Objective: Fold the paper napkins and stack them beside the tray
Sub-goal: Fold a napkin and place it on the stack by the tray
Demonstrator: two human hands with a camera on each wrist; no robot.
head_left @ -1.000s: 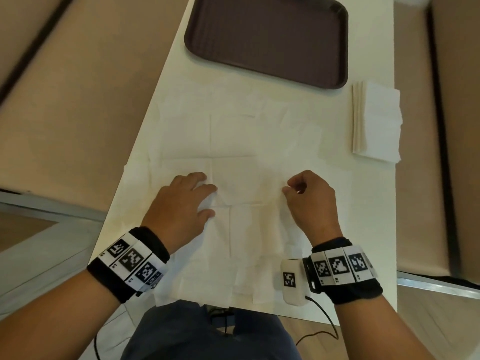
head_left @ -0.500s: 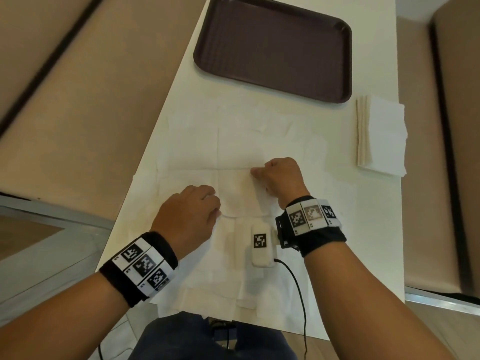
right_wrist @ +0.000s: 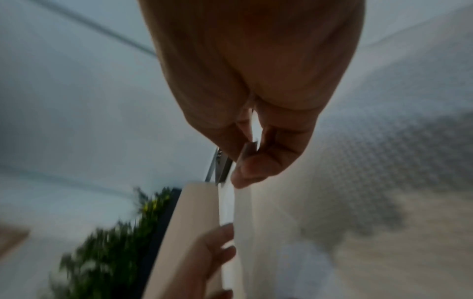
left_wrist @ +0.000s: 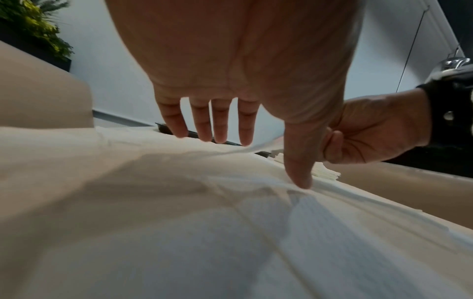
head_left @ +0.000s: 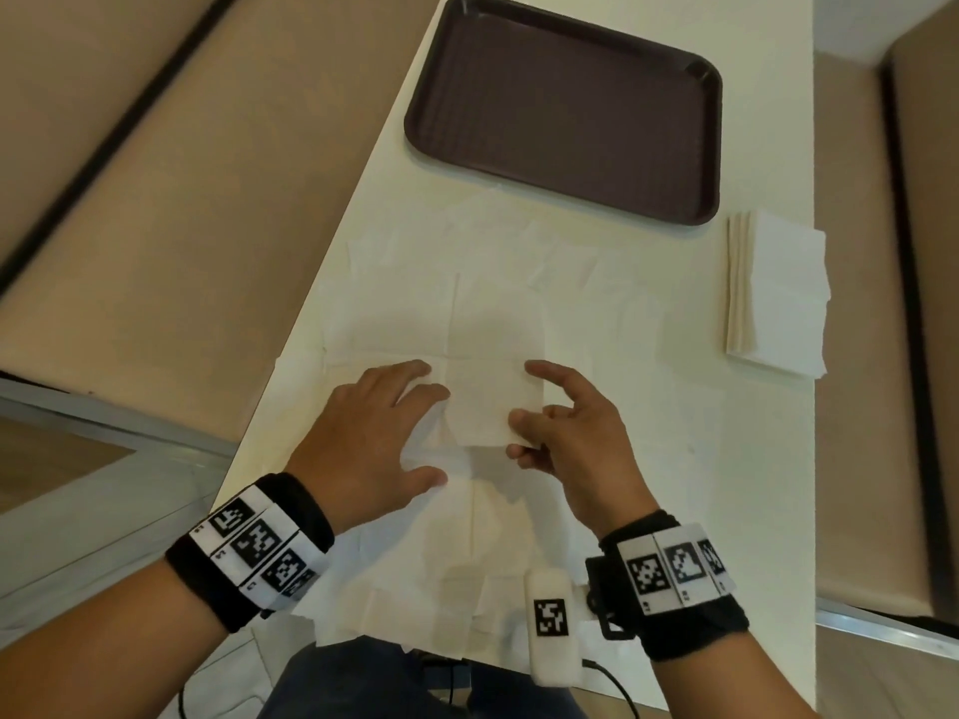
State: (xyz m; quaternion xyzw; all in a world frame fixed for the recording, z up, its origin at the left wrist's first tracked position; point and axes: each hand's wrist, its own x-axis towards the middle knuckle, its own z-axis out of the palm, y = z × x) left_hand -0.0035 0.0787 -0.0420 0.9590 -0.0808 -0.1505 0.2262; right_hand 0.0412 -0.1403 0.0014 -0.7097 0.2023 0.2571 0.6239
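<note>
A small folded white napkin (head_left: 488,402) lies mid-table on several spread, unfolded napkins (head_left: 498,537). My right hand (head_left: 524,433) pinches its near right corner between thumb and fingers, with the index finger stretched along the right edge. The right wrist view shows this pinch on the paper edge (right_wrist: 247,153). My left hand (head_left: 415,391) lies flat with straight fingers on the spread napkins, touching the folded napkin's left edge. In the left wrist view its fingers (left_wrist: 220,125) point down at the paper. A stack of folded napkins (head_left: 778,298) sits right of the dark brown tray (head_left: 565,101).
The white table (head_left: 737,511) is narrow, with beige benches on the left (head_left: 155,225) and right (head_left: 872,407). Spread napkins overhang its near and left edges. A white sensor box with a cable (head_left: 550,625) hangs at my right wrist.
My right hand carried a napkin flap leftward over the middle, then drew back right and now pinches the folded napkin's corner. My left hand stayed flat on the paper.
</note>
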